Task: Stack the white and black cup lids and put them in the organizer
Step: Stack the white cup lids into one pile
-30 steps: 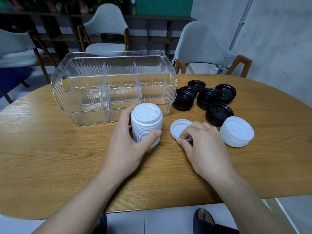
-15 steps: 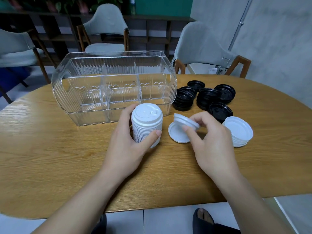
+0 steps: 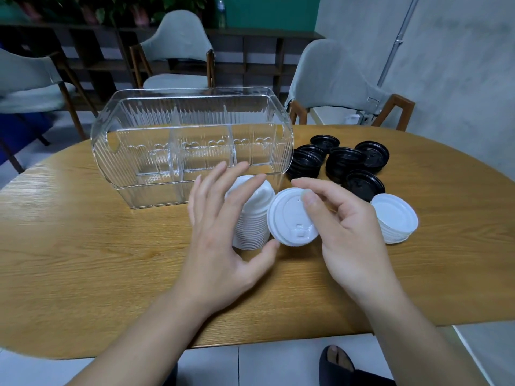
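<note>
Clear organizer (image 3: 192, 146) standing far side of the wooden worktop (image 3: 83, 260), three compartments showing through the ribbed wall, nothing inside. Just in front of the organizer's near wall, tall stack of white lids (image 3: 252, 218) upright on the worktop. Left hand (image 3: 220, 232) wrapped loosely about that stack, grip wide, fingers straight and fanned over the top, thumb out under the lower edge; actual contact with the stack hard to tell. Right of the stack and overlapping its edge, single white lid (image 3: 291, 218) lifted and tilted, top face toward the camera, sip-hole tab low. Right hand (image 3: 345, 224) holding that lid, grip narrow, thumb on its face, fingers curled behind its rim. Further right of the organizer, short pile of white lids (image 3: 397, 222) lying upside down. Beyond it, off the organizer's right end, black lids (image 3: 342, 162) in several low piles.
</note>
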Demonstrator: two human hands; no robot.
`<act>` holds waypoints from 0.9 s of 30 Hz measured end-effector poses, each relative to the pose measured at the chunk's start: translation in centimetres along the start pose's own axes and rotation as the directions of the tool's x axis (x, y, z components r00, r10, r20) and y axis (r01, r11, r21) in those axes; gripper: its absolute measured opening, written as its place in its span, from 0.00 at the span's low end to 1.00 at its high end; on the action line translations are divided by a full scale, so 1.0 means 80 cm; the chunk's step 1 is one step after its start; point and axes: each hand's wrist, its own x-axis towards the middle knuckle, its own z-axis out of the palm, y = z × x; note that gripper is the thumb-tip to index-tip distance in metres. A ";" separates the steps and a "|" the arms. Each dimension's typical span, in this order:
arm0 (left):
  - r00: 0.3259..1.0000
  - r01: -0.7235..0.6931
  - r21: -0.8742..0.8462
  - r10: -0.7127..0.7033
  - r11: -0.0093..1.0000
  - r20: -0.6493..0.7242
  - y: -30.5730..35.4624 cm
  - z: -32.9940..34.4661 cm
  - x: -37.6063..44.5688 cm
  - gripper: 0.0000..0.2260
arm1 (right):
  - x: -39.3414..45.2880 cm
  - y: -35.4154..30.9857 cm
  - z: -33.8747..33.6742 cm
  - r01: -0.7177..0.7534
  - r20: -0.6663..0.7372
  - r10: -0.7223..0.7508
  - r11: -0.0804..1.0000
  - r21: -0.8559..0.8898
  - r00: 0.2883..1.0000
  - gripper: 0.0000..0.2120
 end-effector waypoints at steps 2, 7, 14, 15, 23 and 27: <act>1.000 -0.001 -0.026 0.001 1.000 0.026 -0.001 -0.001 0.000 0.38 | 0.000 0.002 0.001 -0.007 0.001 0.007 1.000 0.013 1.000 0.11; 0.995 -0.069 -0.016 0.070 0.997 0.067 0.004 -0.001 -0.001 0.35 | 0.002 -0.003 0.005 -0.035 0.033 0.030 0.988 0.150 0.999 0.11; 0.997 -0.049 -0.077 0.053 0.996 0.052 0.003 0.000 -0.002 0.34 | 0.000 -0.003 0.009 -0.019 0.070 0.008 0.989 0.150 0.998 0.07; 0.997 -0.044 -0.089 0.050 0.995 0.057 0.003 0.001 -0.003 0.34 | -0.001 -0.003 0.009 -0.014 0.074 0.004 0.990 0.138 0.997 0.07; 0.996 0.054 -0.197 -0.067 0.979 -0.063 0.002 0.004 -0.004 0.30 | -0.014 -0.009 0.010 0.167 0.126 -0.144 0.965 -0.202 0.982 0.33; 0.995 0.059 -0.183 -0.072 0.981 -0.064 0.000 0.005 -0.005 0.30 | -0.019 -0.012 0.018 0.231 0.105 -0.208 0.921 -0.314 0.972 0.44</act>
